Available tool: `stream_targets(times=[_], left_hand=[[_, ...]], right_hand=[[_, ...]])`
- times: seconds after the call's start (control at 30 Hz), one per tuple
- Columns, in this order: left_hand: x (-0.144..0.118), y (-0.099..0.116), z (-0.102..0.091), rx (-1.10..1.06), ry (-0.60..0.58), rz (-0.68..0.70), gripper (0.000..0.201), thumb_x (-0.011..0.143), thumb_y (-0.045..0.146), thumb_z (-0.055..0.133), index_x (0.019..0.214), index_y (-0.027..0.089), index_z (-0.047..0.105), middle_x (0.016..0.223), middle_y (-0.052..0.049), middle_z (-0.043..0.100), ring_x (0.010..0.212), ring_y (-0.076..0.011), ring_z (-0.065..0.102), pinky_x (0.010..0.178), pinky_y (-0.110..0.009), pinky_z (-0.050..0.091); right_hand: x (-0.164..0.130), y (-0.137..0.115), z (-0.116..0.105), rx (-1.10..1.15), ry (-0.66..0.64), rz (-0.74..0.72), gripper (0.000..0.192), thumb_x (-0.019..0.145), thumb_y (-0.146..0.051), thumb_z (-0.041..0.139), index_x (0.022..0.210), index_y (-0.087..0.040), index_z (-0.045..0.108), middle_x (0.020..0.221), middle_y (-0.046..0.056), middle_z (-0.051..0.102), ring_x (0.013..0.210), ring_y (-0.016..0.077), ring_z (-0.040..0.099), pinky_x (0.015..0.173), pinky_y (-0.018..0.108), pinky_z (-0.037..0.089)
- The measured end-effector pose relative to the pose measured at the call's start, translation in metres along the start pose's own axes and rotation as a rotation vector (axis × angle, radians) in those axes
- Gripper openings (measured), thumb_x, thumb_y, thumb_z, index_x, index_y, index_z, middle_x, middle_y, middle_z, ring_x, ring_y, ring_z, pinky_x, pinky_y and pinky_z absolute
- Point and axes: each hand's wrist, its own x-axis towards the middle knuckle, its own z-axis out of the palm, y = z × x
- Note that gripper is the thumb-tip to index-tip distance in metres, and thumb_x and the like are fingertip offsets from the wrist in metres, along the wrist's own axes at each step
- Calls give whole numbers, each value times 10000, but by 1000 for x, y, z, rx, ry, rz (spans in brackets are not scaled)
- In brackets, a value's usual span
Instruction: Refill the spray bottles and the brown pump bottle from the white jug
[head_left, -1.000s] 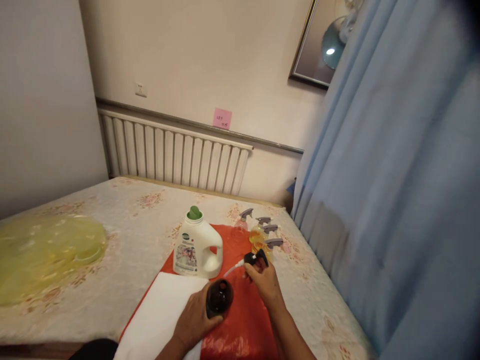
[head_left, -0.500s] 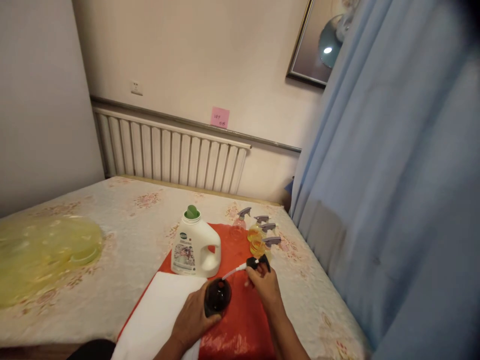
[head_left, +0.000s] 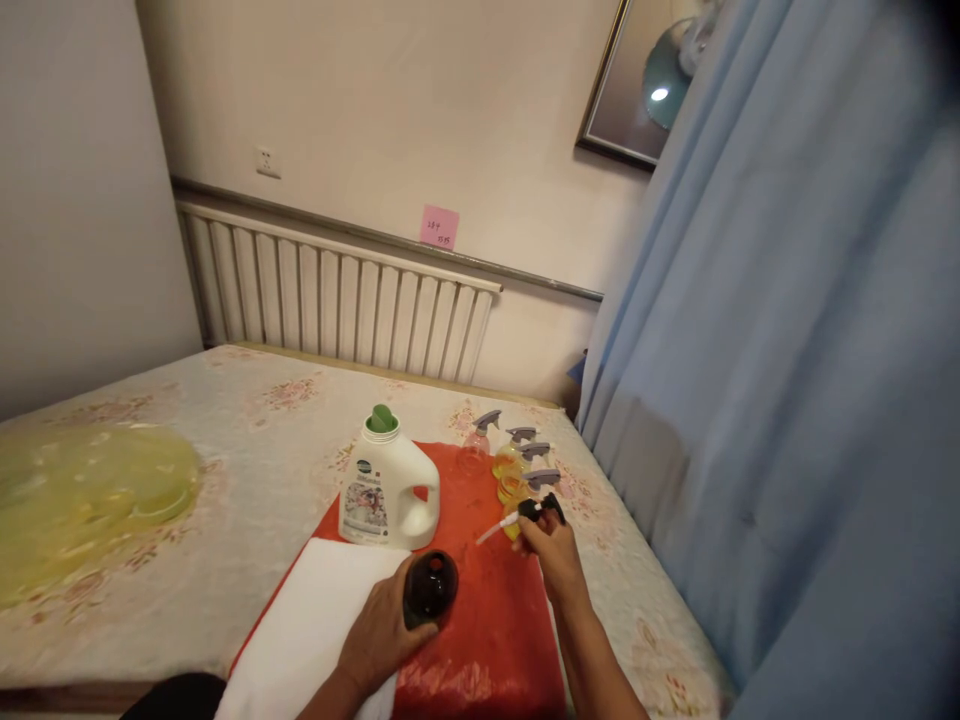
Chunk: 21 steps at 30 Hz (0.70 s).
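My left hand [head_left: 381,622] is wrapped round a dark brown bottle [head_left: 433,585], whose open neck points up at me. In my right hand [head_left: 553,548] is a black pump head [head_left: 531,511] with a pale dip tube, pinched between the fingers. The tube's tip is out of the bottle, a short way to the right of its mouth. Just beyond the bottle stands a white detergent jug [head_left: 386,490] with a green piece in its mouth. Several small spray bottles [head_left: 510,465] with grey trigger heads stand close behind my right hand, one pink and others yellow to orange.
A red sheet [head_left: 480,640] lies on the floral bed cover [head_left: 247,480], with a white cloth [head_left: 322,620] over its left part. A yellow translucent sheet [head_left: 97,500] lies far left. A blue curtain [head_left: 765,380] hangs on the right; a radiator [head_left: 337,300] stands behind.
My right hand has drawn the pump head to the right, and its tube has come away from the bottle mouth. The left hand still holds the bottle in nearly the same place.
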Motion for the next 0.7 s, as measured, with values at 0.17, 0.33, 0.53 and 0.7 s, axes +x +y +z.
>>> stream_targets(times=[0.17,0.33,0.53,0.7], left_hand=[[-1,-5,3,44,-32,-46,829,647,314,668,1406,251,341,1288,-82,613,1167,-310,568,1012,-417,399],[-2,-9,7,72,-21,-32,820,647,303,668,1397,245,343,1276,-78,607,1159,-293,557,1014,-399,383],[-2,-11,10,66,-8,-38,825,650,328,670,1403,267,339,1291,-73,601,1178,-308,542,1021,-406,376],[-2,-15,11,70,-1,-38,876,604,295,697,1400,237,337,1290,-81,593,1167,-292,538,1020,-375,375]], right_hand=[[12,25,12,-272,14,-12,122,648,-320,631,636,-213,574,477,-68,497,464,132,470,459,235,331],[19,64,32,-534,-44,19,189,642,-245,622,494,-223,507,498,-27,548,529,157,499,504,249,292],[23,96,49,-742,-122,79,105,701,-260,607,626,-189,627,641,56,683,611,193,598,539,259,308],[22,103,54,-772,-106,60,101,697,-279,631,663,-184,636,684,78,700,640,212,625,546,262,332]])
